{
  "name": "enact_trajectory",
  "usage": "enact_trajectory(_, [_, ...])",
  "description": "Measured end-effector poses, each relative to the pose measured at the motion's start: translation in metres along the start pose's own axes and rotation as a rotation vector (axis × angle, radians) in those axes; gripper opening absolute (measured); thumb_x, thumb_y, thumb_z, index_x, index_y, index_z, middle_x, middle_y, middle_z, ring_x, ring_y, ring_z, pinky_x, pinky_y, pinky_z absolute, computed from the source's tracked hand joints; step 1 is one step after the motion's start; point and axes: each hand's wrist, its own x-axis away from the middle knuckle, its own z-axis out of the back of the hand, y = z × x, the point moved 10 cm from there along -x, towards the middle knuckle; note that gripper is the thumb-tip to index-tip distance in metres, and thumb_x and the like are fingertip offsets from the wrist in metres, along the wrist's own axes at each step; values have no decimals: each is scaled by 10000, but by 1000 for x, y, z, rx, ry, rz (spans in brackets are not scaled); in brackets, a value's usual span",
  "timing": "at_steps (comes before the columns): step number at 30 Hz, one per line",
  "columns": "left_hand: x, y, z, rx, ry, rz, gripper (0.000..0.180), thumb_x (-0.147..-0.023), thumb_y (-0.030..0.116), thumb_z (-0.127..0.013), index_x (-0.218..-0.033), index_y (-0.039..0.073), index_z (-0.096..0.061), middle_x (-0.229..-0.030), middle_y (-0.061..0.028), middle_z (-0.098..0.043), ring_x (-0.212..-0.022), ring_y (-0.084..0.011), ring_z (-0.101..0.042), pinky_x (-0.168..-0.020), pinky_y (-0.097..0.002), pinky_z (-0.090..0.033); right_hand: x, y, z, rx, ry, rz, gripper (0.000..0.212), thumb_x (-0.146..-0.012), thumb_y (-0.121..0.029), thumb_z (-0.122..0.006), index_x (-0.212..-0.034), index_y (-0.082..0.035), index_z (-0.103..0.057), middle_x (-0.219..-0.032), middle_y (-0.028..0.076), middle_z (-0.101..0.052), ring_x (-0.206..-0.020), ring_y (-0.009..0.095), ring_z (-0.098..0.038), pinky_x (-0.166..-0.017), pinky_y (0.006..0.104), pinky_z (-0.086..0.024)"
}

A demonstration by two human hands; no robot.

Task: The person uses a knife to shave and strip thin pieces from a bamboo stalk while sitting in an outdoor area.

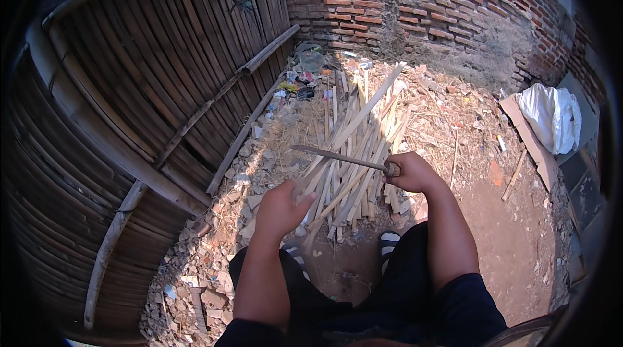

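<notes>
My right hand [410, 173] is closed around the handle of a machete [341, 156]. The long, dark blade points left, roughly level, above a heap of split bamboo strips [363, 146]. Lower and to the left, my left hand [280, 209] hangs over the near left edge of the heap. Its thumb stands apart from the fingers, and nothing shows in it. The fingertips are a little blurred. The pale strips lie loosely crossed on the ground in front of my feet, mostly running away from me.
A bamboo slat wall [169, 68] with poles rises close on the left. Behind stands a brick wall [448, 16]. Broken bricks and rubble [201, 282] cover the ground at left. A white sack [550, 117] and a brown board [529, 143] lie at right. My sandalled feet flank the heap's near end.
</notes>
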Motion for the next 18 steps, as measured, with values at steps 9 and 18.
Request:
enact_trajectory(9, [1,3,7,-52,9,17,468,-881,405,-870,-1014,-16,-715,-811,-188,-725,-746,-315,-721,-715,-424,-560,-11,73,16,-216,287,-254,375,-865,-299,-852,-1095,-21,-751,-1019,212,-768,-967,370,-745,-873,456,-572])
enact_trajectory(18, [1,-2,3,37,22,6,479,-883,424,-859,-1025,-11,-717,-835,-197,-736,-779,-339,-733,-727,-427,-568,-3,-5,-4,-23,-69,63,388,-858,-318,-868,-1098,-32,-764,-978,216,-760,-965,359,-742,-873,441,-567])
